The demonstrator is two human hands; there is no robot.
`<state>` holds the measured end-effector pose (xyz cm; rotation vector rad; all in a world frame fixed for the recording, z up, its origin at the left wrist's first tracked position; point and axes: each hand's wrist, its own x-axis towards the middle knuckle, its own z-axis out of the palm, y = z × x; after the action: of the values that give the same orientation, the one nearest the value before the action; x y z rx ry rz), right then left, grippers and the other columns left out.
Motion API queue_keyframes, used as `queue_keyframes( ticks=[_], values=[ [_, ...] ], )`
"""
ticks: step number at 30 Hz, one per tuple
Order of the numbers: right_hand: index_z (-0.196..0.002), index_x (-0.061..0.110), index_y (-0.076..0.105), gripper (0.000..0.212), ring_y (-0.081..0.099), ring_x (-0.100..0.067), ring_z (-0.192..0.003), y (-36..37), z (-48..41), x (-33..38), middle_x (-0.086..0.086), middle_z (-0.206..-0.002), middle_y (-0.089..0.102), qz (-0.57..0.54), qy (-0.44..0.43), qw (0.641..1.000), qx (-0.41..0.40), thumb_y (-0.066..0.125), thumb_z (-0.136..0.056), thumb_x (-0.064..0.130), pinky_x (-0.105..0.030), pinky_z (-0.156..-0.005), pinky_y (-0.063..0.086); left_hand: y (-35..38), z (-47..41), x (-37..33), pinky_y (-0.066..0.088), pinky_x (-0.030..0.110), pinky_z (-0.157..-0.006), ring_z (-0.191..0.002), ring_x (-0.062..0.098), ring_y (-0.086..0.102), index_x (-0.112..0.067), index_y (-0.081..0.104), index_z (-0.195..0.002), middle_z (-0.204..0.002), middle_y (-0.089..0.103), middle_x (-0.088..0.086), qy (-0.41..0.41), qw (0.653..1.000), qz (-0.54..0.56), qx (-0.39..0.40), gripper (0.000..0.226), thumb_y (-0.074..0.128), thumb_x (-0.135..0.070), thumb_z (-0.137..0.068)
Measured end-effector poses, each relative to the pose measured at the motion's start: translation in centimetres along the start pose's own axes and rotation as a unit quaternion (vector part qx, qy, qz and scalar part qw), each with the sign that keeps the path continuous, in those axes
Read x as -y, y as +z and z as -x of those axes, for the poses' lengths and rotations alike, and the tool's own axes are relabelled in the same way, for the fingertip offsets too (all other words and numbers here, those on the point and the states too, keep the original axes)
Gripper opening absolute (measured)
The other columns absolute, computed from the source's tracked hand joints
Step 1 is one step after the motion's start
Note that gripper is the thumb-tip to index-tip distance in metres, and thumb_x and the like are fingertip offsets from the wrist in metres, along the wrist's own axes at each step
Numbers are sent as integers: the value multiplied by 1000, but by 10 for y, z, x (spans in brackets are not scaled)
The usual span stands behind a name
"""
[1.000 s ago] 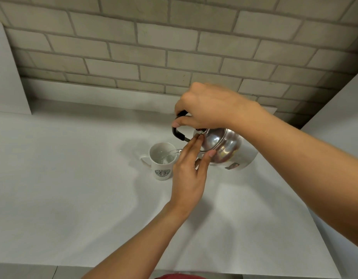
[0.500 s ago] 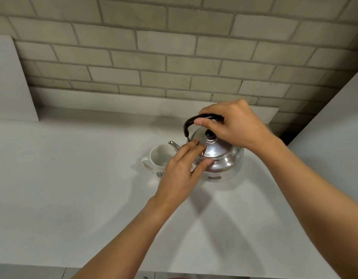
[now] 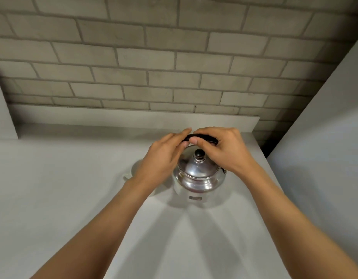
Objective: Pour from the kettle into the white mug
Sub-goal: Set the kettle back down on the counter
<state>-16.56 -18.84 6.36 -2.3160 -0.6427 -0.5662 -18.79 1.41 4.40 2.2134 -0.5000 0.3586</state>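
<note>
The shiny steel kettle [image 3: 199,177] stands upright on the white counter [image 3: 53,198], its black-knobbed lid in place. My right hand [image 3: 222,152] is closed around the black handle over the lid. My left hand [image 3: 164,158] reaches in from the left, its fingertips touching the handle's left end. The white mug [image 3: 133,171] sits just left of the kettle and is mostly hidden behind my left hand and wrist; only a piece of its rim and handle shows. The spout is hidden too.
A grey brick wall [image 3: 174,67] with a low white ledge [image 3: 133,117] runs along the back of the counter. A white panel [image 3: 325,148] rises at the right, another at the far left [image 3: 1,113].
The kettle has gone from tilted over the mug to upright and down on the counter. My left hand has moved from the lid up to the handle.
</note>
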Motion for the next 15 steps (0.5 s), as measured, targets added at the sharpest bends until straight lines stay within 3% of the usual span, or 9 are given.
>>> queue_keyframes(
  ticks=[5, 9, 11, 13, 15],
  values=[
    [-126, 31, 71, 31, 64, -1, -102, -1, 3, -22, 14, -109, 74, -6, 25, 997, 68, 55, -103, 45, -9, -89, 43, 6, -9, 0, 52, 32, -89, -96, 19, 65, -23, 62, -140, -109, 66, 0, 17, 1000, -9, 4, 34, 53, -19, -107],
    [-146, 28, 53, 42, 51, -12, -104, -1, 6, -46, 14, -109, 59, 51, 41, 993, 100, 37, -110, 41, -30, -96, 43, 15, -29, 9, 50, 29, -89, -96, 19, 65, -21, 63, -138, -109, 66, 1, -3, 1000, -2, 15, 33, 52, -19, -108],
    [-152, 29, 44, 45, 48, -16, -108, 0, 5, -62, 11, -116, 57, 83, 72, 990, 93, 31, -111, 42, -36, -95, 46, 18, -43, 19, 46, 19, -87, -94, 16, 63, -20, 63, -138, -104, 63, -1, -11, 1000, -6, 10, 32, 51, -19, -108],
    [-154, 30, 40, 45, 47, -18, -112, 3, -2, -76, 8, -123, 58, 104, 93, 986, 91, 31, -111, 39, -41, -92, 48, 19, -59, 32, 39, 9, -84, -92, 13, 60, -20, 63, -138, -102, 61, -3, -11, 1000, -22, 3, 33, 51, -19, -108],
    [-154, 27, 40, 43, 48, -20, -113, 9, -12, -90, 4, -126, 59, 113, 102, 984, 99, 35, -111, 29, -42, -89, 49, 22, -76, 46, 38, 9, -83, -95, 13, 60, -19, 63, -139, -104, 63, -2, -11, 999, -34, 1, 33, 53, -19, -108]
  ],
)
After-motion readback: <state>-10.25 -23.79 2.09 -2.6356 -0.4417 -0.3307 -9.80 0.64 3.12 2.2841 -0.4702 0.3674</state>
